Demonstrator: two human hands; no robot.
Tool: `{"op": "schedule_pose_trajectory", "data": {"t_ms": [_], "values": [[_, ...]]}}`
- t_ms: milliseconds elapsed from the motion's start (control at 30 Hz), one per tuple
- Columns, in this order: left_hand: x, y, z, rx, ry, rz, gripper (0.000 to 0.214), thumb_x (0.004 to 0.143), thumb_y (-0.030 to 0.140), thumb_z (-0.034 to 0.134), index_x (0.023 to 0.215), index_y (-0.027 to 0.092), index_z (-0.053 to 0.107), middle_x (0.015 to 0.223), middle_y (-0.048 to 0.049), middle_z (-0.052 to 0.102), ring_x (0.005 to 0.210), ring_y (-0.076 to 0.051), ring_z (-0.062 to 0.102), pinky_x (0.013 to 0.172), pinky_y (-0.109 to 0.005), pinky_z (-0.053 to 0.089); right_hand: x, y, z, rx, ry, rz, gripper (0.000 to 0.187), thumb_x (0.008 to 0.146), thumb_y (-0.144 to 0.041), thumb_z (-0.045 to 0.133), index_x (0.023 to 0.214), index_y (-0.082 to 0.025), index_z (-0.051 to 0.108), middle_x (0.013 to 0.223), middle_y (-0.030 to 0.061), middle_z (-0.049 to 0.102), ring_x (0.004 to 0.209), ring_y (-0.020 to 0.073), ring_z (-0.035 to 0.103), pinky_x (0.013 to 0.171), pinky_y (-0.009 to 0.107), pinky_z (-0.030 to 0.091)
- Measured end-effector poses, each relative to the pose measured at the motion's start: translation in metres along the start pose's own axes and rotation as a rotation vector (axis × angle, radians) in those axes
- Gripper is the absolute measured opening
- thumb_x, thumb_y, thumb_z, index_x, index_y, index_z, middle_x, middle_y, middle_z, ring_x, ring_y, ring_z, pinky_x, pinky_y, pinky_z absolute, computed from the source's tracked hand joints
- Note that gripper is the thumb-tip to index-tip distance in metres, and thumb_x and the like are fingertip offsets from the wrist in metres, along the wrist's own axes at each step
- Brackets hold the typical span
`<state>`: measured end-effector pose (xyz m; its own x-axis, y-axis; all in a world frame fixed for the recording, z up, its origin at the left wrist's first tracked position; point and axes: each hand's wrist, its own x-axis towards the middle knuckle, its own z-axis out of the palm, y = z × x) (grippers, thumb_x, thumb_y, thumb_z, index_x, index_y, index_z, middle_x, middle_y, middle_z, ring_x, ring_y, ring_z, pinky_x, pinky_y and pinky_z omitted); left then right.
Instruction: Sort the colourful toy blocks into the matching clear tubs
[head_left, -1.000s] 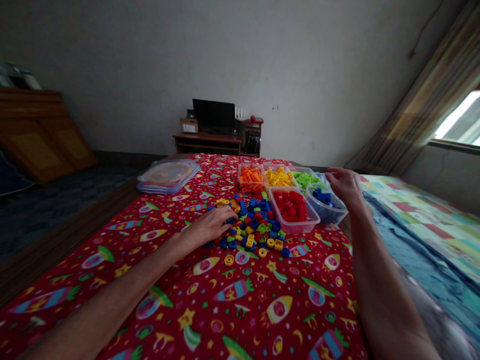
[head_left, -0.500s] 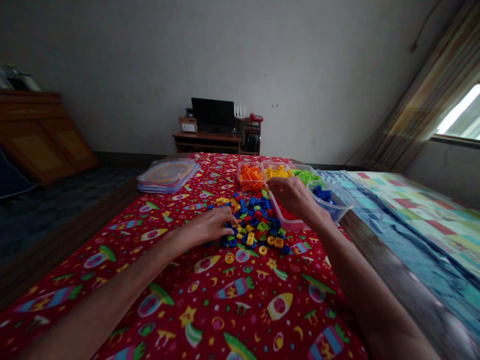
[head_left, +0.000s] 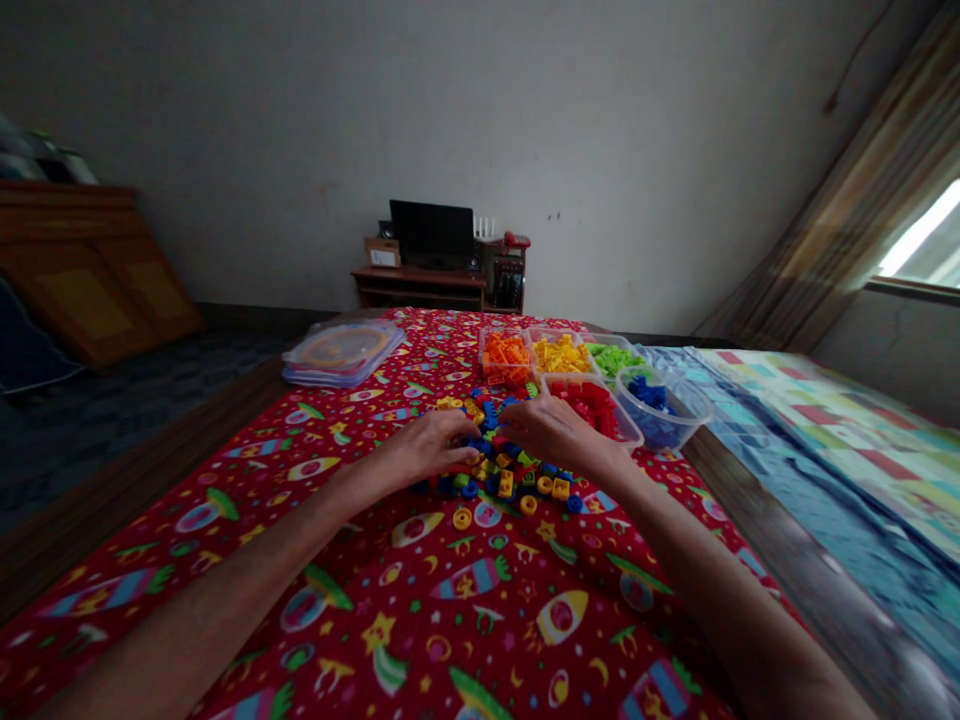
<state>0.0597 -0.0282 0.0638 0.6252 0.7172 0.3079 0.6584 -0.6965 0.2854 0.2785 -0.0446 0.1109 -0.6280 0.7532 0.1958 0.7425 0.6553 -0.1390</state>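
A mixed pile of small toy building bricks [head_left: 506, 482], blue, yellow, red and green, lies on the red patterned cloth [head_left: 420, 600]. My left hand [head_left: 435, 443] rests at the pile's left side, thumb and fingers apart, with no brick visible in its grasp. Over the pile's far right part is my right hand [head_left: 551, 428], fingers pointing down and left. Its fingertips are partly hidden, so I cannot tell whether they pinch a brick. Just beyond it stands a clear tub of red bricks [head_left: 592, 402]. A round tub of blue bricks [head_left: 651, 393] sits to its right.
Behind are tubs of orange bricks [head_left: 507, 352], yellow bricks [head_left: 562, 354] and green bricks [head_left: 613, 358]. Stacked clear lids [head_left: 345, 350] lie at the far left. A bed [head_left: 817, 440] adjoins the right side. A monitor [head_left: 431, 234] stands on a desk by the wall.
My right hand has moved left and down from above the red-brick tub to the pile, uncovering the tub. My left hand stays at the pile. The view has shifted slightly.
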Motion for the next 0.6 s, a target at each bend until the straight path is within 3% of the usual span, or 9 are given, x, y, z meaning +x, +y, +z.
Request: {"op": "schedule_pose_trajectory", "data": {"t_ms": [133,267,367,467,600], "values": [[0.01,0.005,-0.007,-0.064,0.196,-0.059,0.023,0.083,0.036,0.057,0.095,0.019,0.067,0.091,-0.0045,0.069,0.083,-0.019,0.063,0.076,-0.029,0.049,0.005,-0.005,0.01,0.437,0.171,0.032,0.02,0.089,-0.028,0.051,0.096,-0.014,0.063,0.075,0.0042,0.063,0.068,0.0119,0.056,0.064,0.023,0.039],[0.009,0.016,-0.007,-0.095,0.305,-0.007,0.019,0.083,0.03,0.058,0.096,0.018,0.065,0.093,-0.0052,0.067,0.086,-0.019,0.062,0.079,-0.03,0.049,0.016,-0.007,0.027,1.135,0.041,0.174,0.036,0.089,-0.047,0.047,0.088,-0.014,0.061,0.069,0.0014,0.058,0.065,0.0131,0.058,0.068,0.029,0.049],[0.007,0.025,-0.006,-0.097,0.327,0.016,0.015,0.081,0.025,0.059,0.093,0.018,0.064,0.094,-0.0055,0.066,0.088,-0.019,0.062,0.079,-0.03,0.049,0.022,-0.009,0.037,1.524,-0.005,0.251,0.038,0.078,-0.051,0.061,0.073,-0.013,0.06,0.059,-0.0026,0.052,0.058,0.0098,0.055,0.07,0.029,0.052],[0.007,0.031,-0.002,-0.114,0.331,-0.072,0.011,0.078,0.021,0.062,0.088,0.018,0.061,0.088,-0.003,0.066,0.082,-0.018,0.063,0.073,-0.027,0.049,0.024,-0.009,0.044,1.629,-0.007,0.24,0.033,0.062,-0.042,0.076,0.069,-0.012,0.064,0.06,-0.0023,0.056,0.061,0.0091,0.056,0.07,0.026,0.051],[0.01,0.031,0.001,-0.195,0.346,-0.231,0.027,0.07,0.021,0.07,0.091,0.018,0.053,0.078,0.0019,0.063,0.064,-0.013,0.06,0.058,-0.023,0.047,0.024,-0.007,0.048,1.555,0.015,0.265,0.029,0.059,-0.035,0.076,0.074,-0.011,0.069,0.061,-0.0009,0.061,0.059,0.0094,0.056,0.066,0.025,0.049]]}}
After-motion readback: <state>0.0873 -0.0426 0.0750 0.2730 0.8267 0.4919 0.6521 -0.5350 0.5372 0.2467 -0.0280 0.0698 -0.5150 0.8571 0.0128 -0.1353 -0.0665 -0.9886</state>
